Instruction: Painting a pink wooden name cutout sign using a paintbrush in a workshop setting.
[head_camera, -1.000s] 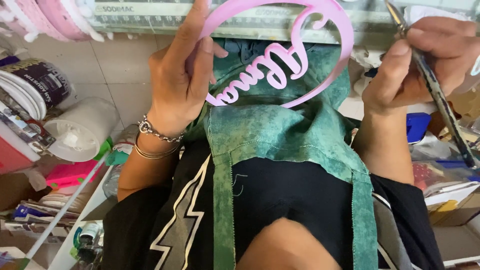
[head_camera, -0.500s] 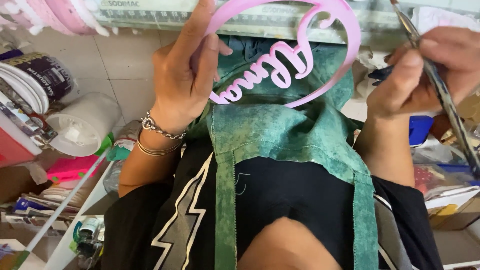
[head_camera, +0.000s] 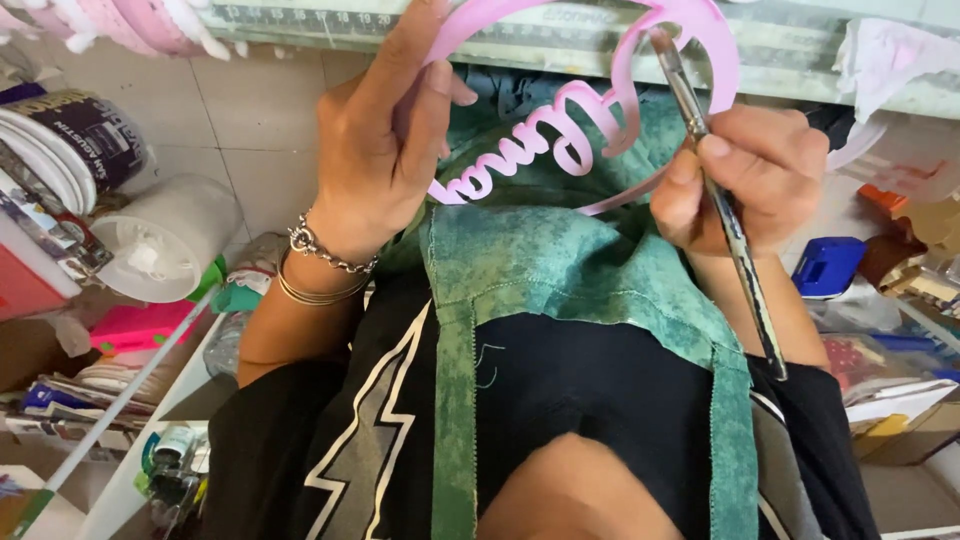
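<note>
My left hand (head_camera: 385, 150) grips the left rim of a pink ring (head_camera: 725, 60) with a cursive word cut inside it, held up in front of a green apron (head_camera: 560, 270). My right hand (head_camera: 755, 175) pinches a thin paintbrush (head_camera: 735, 240) with a dark handle. The brush tip touches the upper loop of the pink lettering (head_camera: 560, 140) near the ring's top. Bracelets (head_camera: 320, 270) sit on my left wrist.
A ruler-edged table (head_camera: 560, 35) runs along the top. At left stand a paint tub (head_camera: 75, 140), a white plastic cup (head_camera: 165, 240), a pink box (head_camera: 140, 325) and piled supplies. At right lie a blue object (head_camera: 825, 265) and papers.
My right hand swung left from the far right edge and brought the brush tip onto the pink lettering. My left hand kept its hold on the ring.
</note>
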